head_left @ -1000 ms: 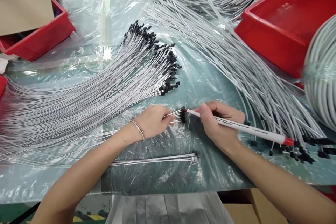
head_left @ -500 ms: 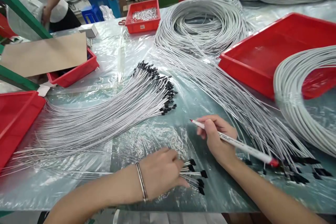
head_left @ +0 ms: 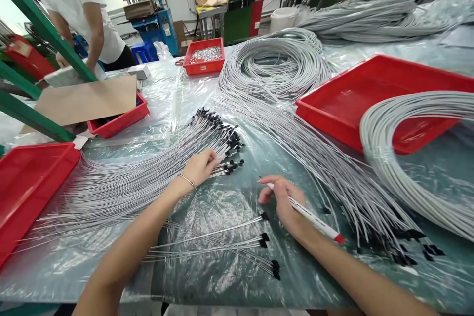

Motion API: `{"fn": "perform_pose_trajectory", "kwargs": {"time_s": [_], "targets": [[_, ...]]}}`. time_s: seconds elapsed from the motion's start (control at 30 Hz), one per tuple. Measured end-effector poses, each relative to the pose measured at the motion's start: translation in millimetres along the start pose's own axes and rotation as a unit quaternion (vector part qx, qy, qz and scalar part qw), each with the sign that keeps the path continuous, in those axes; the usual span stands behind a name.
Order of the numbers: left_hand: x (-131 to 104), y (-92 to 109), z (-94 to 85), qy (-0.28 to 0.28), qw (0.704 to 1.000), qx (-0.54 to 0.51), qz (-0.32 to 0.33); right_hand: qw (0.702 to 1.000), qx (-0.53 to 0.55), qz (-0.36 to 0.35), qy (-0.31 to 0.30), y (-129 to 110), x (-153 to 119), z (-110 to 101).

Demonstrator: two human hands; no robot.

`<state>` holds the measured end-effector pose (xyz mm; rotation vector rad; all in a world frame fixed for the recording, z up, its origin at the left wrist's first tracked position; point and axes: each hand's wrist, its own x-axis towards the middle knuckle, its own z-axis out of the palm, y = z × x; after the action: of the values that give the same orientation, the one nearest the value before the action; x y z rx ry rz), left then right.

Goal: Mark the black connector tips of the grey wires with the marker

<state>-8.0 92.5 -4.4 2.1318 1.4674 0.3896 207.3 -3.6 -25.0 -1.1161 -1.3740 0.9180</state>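
- big fan of grey wires w/ black tips (head_left: 148,177) spreads out under & left of the left hand (head_left: 200,167), fingers curled onto the tip ends
- small loose wire bunch (head_left: 222,244) lies just below both hands
- right hand (head_left: 285,202) pinches a white marker pen (head_left: 311,218), red cap end toward the wrist
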Motion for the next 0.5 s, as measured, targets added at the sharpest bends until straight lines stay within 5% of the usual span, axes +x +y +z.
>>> {"fn": "perform_pose_trajectory", "kwargs": {"time_s": [0.37,0.5], "targets": [[6.2,-18.9,-5.7,0.043,0.966,-0.253,-0.021,0.998,-0.019,-0.006,0.053,0.4,3.2,-6.5],[4.9,-21.3,-5.4,0.078,0.961,-0.267,-0.009,0.998,-0.026,-0.013,0.063,-2.9,5.5,-7.3]]}}
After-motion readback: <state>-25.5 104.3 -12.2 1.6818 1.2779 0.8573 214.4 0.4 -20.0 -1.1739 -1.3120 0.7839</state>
